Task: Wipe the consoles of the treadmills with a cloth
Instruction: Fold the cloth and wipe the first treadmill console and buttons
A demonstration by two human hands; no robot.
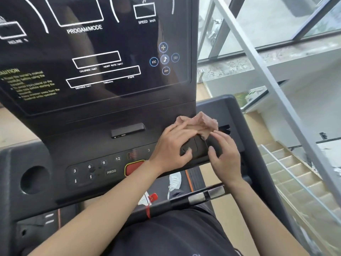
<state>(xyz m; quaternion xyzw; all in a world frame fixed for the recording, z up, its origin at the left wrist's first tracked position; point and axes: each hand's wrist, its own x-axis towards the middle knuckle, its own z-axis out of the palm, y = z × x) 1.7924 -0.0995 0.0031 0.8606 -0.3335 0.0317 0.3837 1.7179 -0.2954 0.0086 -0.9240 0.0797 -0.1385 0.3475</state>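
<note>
A black treadmill console [96,126] fills the left and centre, with a dark glossy display [92,52] above and a button panel [96,169] below. A crumpled pinkish-beige cloth [203,122] lies on the console's right side, by the speed buttons. My left hand [171,146] reaches across with its fingers pressed on the cloth's left part. My right hand [225,156] sits just right of it, fingers spread, fingertips touching the cloth's lower right corner. Part of the cloth is hidden under my left fingers.
A red stop button [134,167] and a red safety clip [153,197] on its cord sit below my left wrist. A round cup holder [34,180] is at the left. The handlebar with metal pulse sensors [203,196] crosses below. A glass railing [287,172] and stairs are at the right.
</note>
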